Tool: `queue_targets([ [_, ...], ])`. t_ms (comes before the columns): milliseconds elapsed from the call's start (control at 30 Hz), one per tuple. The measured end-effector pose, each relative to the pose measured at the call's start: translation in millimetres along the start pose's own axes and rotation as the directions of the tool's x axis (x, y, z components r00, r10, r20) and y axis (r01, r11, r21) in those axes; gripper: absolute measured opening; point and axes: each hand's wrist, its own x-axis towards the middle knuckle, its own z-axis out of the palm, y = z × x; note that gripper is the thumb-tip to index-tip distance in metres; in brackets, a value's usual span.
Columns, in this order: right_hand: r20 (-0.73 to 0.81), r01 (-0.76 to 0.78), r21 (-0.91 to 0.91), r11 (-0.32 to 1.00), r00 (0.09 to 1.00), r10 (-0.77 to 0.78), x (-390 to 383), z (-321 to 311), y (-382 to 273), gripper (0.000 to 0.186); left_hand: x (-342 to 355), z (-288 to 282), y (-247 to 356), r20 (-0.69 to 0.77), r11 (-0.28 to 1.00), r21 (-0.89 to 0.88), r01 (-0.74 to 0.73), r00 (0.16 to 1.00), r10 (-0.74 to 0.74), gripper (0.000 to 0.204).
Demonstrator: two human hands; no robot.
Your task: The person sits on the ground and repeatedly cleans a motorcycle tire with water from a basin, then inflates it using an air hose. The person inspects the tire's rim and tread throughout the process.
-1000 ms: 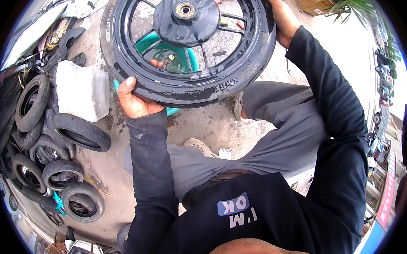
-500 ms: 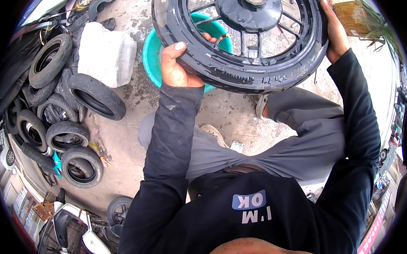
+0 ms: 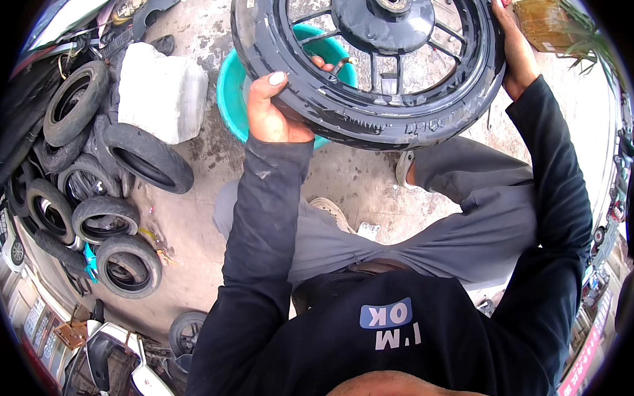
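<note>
A black spoked wheel with its tyre [image 3: 375, 120] is held up in front of me, its sidewall wet and shiny. My left hand [image 3: 274, 113] is closed round its near left side, thumb on the sidewall and fingertips showing through the rim by the valve stem [image 3: 344, 63]. At the right side of the tyre, my right hand [image 3: 517, 55] grips the tread, its fingers partly hidden behind. The hub [image 3: 382, 20] with its metal bearing faces up. Behind and below the wheel, a green basin [image 3: 231, 90] stands on the ground, partly covered by it.
Several worn tyres [image 3: 127, 266] are piled on the left, beside a white block [image 3: 161, 93]. A cardboard box [image 3: 543, 24] and a plant [image 3: 588, 43] are at the far right. At the lower left stands a white scooter [image 3: 143, 373]; a small wheel [image 3: 185, 333] lies beside it.
The wheel sits very slightly lower and further left in view, with both hands still on it. The surroundings have shifted slightly too, as the view moved a little.
</note>
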Motion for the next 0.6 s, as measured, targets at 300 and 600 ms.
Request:
queue_targets([
  [300,0.014,-0.271,-0.026,0.962,0.962,0.272,26,-51,27,0.050,1,2,-2,0.014,1.000,0.009,0.000,1.000,0.000,0.059],
  [600,0.014,-0.297,-0.051,0.954,0.955,0.298,26,-54,29,0.048,3,1,-2,0.038,1.000,-0.005,0.007,0.999,-0.006,0.061],
])
